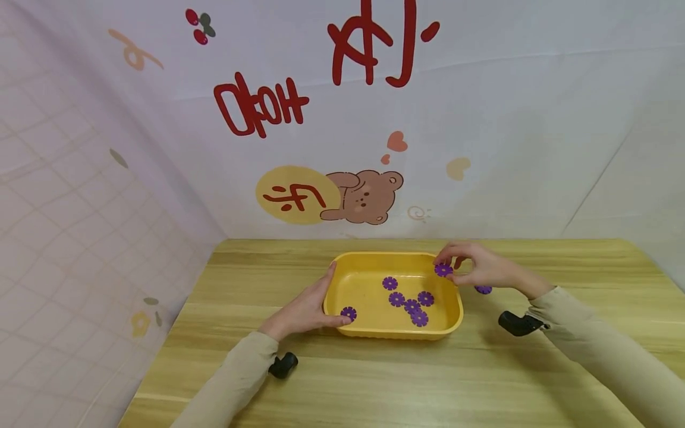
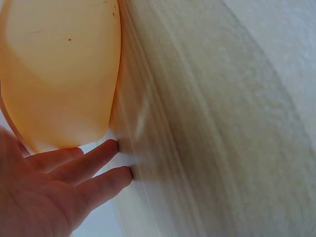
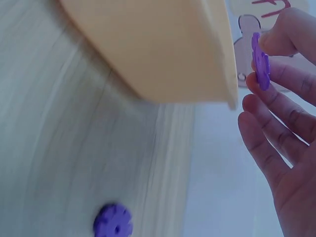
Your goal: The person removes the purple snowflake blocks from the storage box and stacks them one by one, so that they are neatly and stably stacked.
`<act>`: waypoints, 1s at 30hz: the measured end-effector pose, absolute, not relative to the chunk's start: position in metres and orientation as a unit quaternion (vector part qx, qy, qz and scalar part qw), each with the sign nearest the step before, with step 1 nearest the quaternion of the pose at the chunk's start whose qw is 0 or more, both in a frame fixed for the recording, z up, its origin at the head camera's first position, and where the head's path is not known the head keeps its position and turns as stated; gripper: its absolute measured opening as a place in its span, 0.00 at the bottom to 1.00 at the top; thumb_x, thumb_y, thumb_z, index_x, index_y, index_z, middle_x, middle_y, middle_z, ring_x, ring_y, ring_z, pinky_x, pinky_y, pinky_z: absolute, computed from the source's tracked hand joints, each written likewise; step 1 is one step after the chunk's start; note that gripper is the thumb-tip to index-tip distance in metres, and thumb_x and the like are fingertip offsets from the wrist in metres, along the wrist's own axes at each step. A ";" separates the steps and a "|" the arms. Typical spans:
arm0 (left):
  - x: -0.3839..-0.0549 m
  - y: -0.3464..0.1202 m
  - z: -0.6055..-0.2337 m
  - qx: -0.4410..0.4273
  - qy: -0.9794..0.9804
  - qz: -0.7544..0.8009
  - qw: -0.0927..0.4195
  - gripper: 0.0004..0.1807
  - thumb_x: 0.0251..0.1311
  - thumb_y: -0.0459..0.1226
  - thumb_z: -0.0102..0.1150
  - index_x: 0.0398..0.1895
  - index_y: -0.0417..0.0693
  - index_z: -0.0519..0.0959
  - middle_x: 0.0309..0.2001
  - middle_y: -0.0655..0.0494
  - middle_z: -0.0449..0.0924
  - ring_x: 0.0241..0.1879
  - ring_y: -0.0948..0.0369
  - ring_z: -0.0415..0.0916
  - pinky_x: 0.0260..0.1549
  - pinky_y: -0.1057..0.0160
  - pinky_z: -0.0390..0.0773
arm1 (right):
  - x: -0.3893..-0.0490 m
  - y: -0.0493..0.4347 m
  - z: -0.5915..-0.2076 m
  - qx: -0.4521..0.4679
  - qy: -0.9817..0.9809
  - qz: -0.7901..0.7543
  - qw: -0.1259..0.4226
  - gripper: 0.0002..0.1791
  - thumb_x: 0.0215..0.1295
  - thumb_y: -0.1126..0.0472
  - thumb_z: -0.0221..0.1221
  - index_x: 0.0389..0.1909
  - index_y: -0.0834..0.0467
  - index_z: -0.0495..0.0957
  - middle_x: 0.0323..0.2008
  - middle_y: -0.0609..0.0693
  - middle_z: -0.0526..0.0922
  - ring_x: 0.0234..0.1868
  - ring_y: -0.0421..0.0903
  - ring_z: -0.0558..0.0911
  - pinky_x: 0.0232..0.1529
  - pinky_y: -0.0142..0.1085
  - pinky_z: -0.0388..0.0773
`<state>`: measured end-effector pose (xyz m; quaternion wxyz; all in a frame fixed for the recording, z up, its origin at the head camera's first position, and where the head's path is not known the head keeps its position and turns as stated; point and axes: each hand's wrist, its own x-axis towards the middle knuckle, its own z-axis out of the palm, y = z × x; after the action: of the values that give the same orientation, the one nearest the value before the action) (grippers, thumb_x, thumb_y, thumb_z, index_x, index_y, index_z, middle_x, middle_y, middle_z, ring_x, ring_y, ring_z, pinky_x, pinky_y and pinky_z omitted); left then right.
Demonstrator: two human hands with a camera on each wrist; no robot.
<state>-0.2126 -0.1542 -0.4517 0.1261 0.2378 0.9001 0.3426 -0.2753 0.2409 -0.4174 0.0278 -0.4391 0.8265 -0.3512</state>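
A yellow plastic tub (image 1: 361,288) rests on the table with several purple notched discs (image 1: 396,299) lying inside, mostly toward its middle and right. At its left end, my left hand (image 1: 305,307) holds the tub, thumb over the near rim beside a single disc (image 1: 348,314); in the left wrist view, fingers (image 2: 84,168) lie along the outer wall. Over the far right corner, my right hand (image 1: 486,266) pinches another purple notched disc (image 3: 260,61) between thumb and fingers. On the table right of the tub lies one more disc (image 1: 484,289), partly hidden beneath the right hand.
The wood-grain table (image 1: 428,380) runs back to a pale wall cloth (image 1: 508,119) printed with a bear and red characters. Dark wrist mounts (image 1: 519,324) hang under both sleeves.
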 end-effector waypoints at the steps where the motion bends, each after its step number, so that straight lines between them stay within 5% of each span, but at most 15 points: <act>1: -0.213 -0.154 -0.452 0.237 0.901 0.341 0.126 0.66 0.50 0.53 0.72 0.77 0.49 0.32 0.76 0.47 0.44 0.70 0.51 0.52 0.65 0.54 0.57 | -0.275 0.244 -0.418 -0.439 0.827 -0.350 0.024 0.18 0.53 0.72 0.65 0.46 0.56 0.81 0.42 0.46 0.81 0.39 0.42 0.78 0.37 0.38 0.79; 30: -0.215 -0.155 -0.455 0.234 0.903 0.335 0.131 0.66 0.50 0.55 0.71 0.77 0.49 0.31 0.76 0.46 0.44 0.71 0.51 0.52 0.65 0.53 0.57 | -0.259 0.307 -0.456 -0.386 0.861 -0.330 -0.032 0.18 0.51 0.71 0.70 0.45 0.60 0.81 0.42 0.48 0.81 0.36 0.42 0.77 0.34 0.37 0.79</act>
<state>-0.2147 -0.1553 -0.4548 0.1309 0.2345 0.9032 0.3348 -0.2592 0.3071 -0.4564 -0.0317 -0.3856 0.8610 -0.3302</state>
